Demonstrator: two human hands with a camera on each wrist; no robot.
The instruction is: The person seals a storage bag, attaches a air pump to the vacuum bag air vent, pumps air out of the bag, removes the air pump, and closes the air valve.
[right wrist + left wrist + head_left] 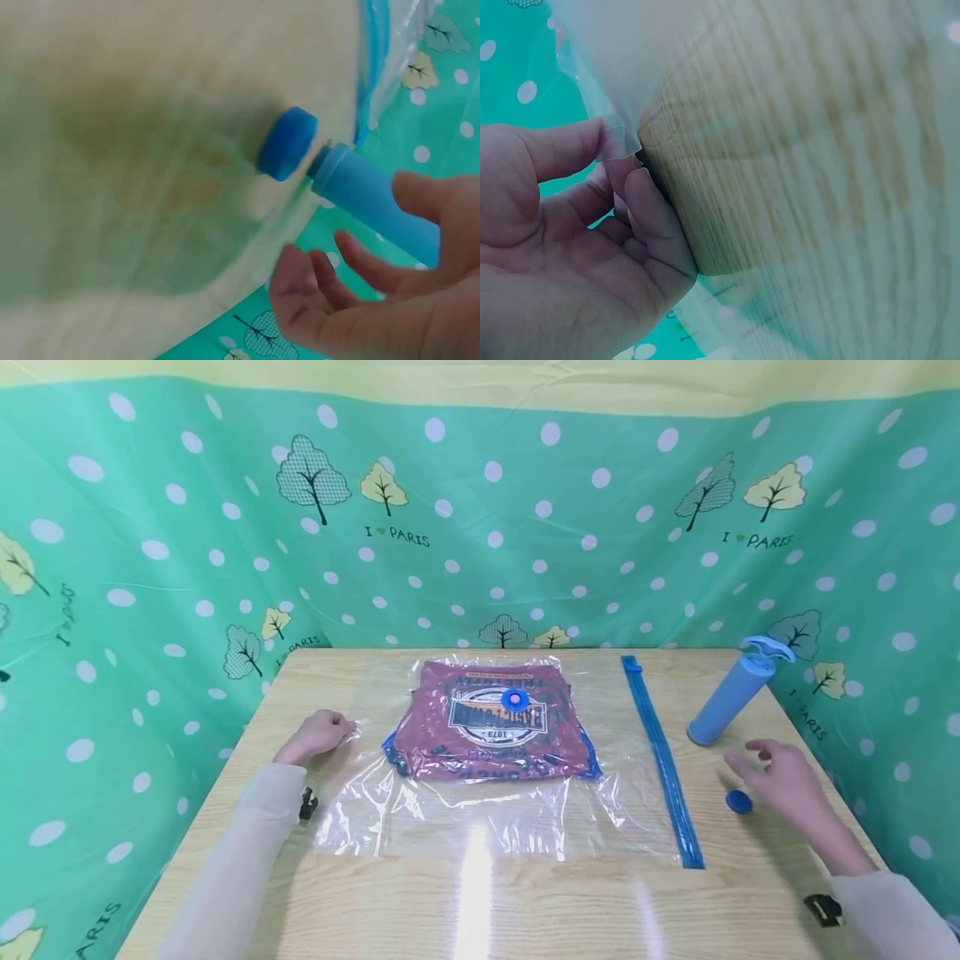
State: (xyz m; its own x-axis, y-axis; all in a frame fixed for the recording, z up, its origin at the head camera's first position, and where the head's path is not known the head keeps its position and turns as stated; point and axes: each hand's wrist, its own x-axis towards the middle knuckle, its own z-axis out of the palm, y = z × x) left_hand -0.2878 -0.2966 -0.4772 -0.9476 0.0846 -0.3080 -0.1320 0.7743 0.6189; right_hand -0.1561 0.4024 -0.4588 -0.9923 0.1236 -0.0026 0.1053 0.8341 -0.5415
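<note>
A clear plastic vacuum storage bag [465, 827] lies flat on the wooden table, with folded maroon clothing [427, 727] inside. My left hand [318, 733] is at the bag's left end, and in the left wrist view its thumb and fingers pinch the bag's edge [619, 142]. A round blue valve [515, 699] shows on top of the bag. Over the table's right side, my right hand [787, 781] is empty, its fingers loosely bent. Just beside it lies a round blue cap [738, 802]. Beyond stands a blue hand pump [729, 703], also in the right wrist view.
A blue zip strip [663, 760] runs along the bag's right end, with a slider [632, 667] at its far end. Green polka-dot curtains [495, 527] enclose the back and sides of the wooden table [390, 910].
</note>
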